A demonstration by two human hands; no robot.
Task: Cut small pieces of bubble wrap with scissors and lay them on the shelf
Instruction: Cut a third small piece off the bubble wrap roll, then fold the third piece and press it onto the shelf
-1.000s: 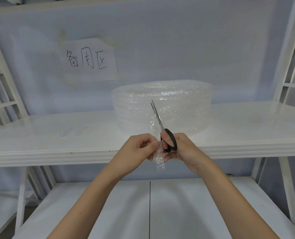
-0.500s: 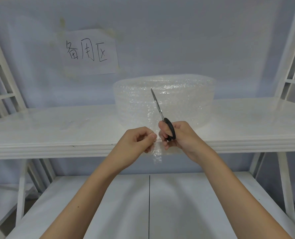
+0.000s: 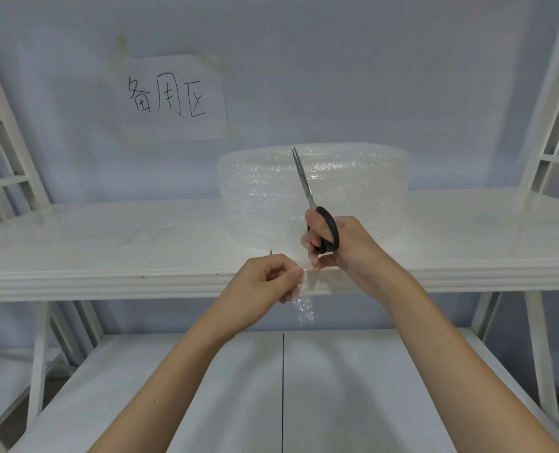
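A big roll of clear bubble wrap (image 3: 343,197) stands on the white shelf (image 3: 108,256). My right hand (image 3: 340,246) grips black-handled scissors (image 3: 317,210) with the blades closed and pointing up in front of the roll. My left hand (image 3: 265,279) pinches a small strip of bubble wrap (image 3: 304,305) that hangs down past the shelf's front edge. The fingertips of my right hand also touch the top of the strip. A faint piece of bubble wrap (image 3: 141,233) lies on the shelf to the left.
A paper sign with handwriting (image 3: 170,99) is taped to the back wall. White frame uprights stand at the left (image 3: 7,132) and at the right (image 3: 552,125). A lower white shelf (image 3: 206,403) lies under my arms.
Both hands have risen toward the shelf edge with the strip and the scissors. My hands have drawn slightly apart, and the strip hangs lower from my left fingers.
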